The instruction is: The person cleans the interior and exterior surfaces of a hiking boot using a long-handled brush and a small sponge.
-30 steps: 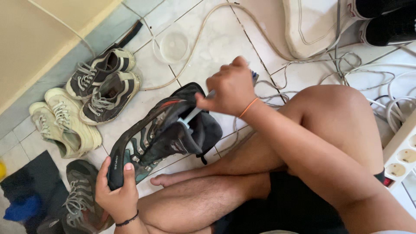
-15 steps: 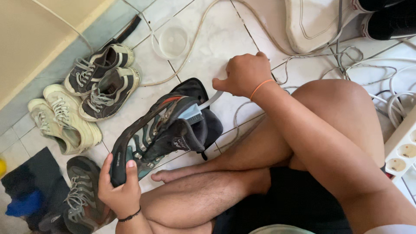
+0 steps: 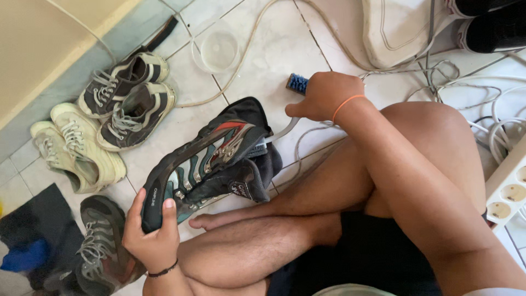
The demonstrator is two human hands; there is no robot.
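Two bare hands work over a pale tiled floor (image 3: pixel 263 60), its glazed squares split by dark grout lines. The left hand (image 3: pixel 153 238), with a thin dark band at the wrist, is wrapped around the toe of a black, grey and teal hiking shoe (image 3: pixel 205 159) with a red flash near the ankle; thumb and fingers press on the smooth rubber toe cap, holding the shoe slanted above the floor, toe toward the person and padded collar pointing away. Its upper looks like panelled synthetic with curved stripes. Beneath it lies a second dark shoe (image 3: pixel 246 183) of the same kind, soft at the collar.

The right hand (image 3: pixel 323 96), an orange band at the wrist, is curled shut around a brush with blue bristles (image 3: pixel 297 83); only the stubby bristle end shows past the knuckles, just above the tile and apart from the held shoe.

Beside the folded bare legs, a pair of black-and-white laced sneakers (image 3: pixel 126 98) sits next to a pair of cream canvas sneakers (image 3: pixel 76 151), with a worn grey laced shoe (image 3: pixel 104 246) near the left wrist. A clear round plastic lid (image 3: pixel 218 50) rests on the tile, looping white cables (image 3: pixel 466 93) tangle at the right, and a white power strip (image 3: pixel 509 192) lies at the edge.
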